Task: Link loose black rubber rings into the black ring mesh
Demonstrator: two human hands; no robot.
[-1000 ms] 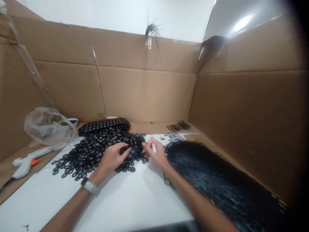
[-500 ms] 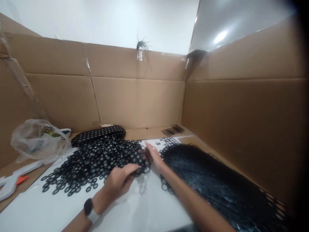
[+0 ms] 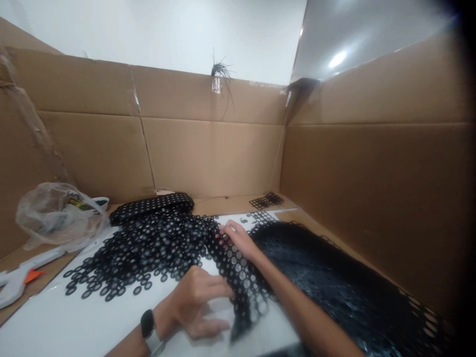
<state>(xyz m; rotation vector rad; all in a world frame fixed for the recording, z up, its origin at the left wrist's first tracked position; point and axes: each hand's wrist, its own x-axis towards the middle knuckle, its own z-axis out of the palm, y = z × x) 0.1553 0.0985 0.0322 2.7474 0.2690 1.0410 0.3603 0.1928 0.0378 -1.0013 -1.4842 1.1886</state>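
Note:
A strip of black rubber mesh [image 3: 238, 270], made of joined rings, runs from the loose ring pile toward me across the white table [image 3: 74, 322]. My left hand [image 3: 199, 305], with a watch on its wrist, pinches the near part of that strip. My right hand [image 3: 236, 238] grips its far end, fingers curled, beside the pile of loose black rings [image 3: 141, 253]. My right forearm lies over the big heap of black mesh sheets [image 3: 334, 287] on the right.
Cardboard walls [image 3: 208, 148] close in the back, left and right. A stack of punched black sheets [image 3: 152, 206] lies behind the rings. A clear plastic bag [image 3: 55, 213], a white bowl [image 3: 99, 202] and a white glue gun [image 3: 18, 277] sit at the left. A small mesh scrap [image 3: 266, 201] lies at the back.
My left hand has drawn back toward me, pulling a strip of joined mesh out of the ring pile. My right hand stayed at the strip's far end. The view dipped slightly.

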